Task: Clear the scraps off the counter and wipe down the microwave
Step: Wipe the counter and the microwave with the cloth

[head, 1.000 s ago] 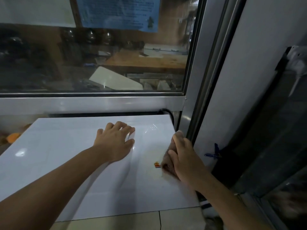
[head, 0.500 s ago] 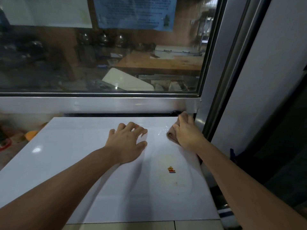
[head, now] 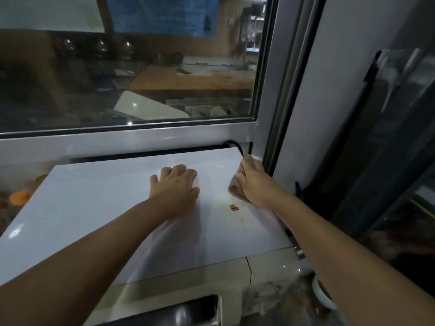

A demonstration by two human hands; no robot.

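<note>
Cloth (head: 235, 188) dragged back under right hand (head: 255, 184), left hand (head: 175, 189) flat beside it

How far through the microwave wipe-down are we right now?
Done: most of the microwave top looks clean and glossy. In hand: the right hand presses a cloth at the top's back right corner while the left hand rests flat on it. Left: a small red-and-yellow scrap and faint specks beside it.

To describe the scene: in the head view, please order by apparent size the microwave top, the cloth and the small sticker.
1. microwave top
2. cloth, partly hidden under the right hand
3. sticker
</note>
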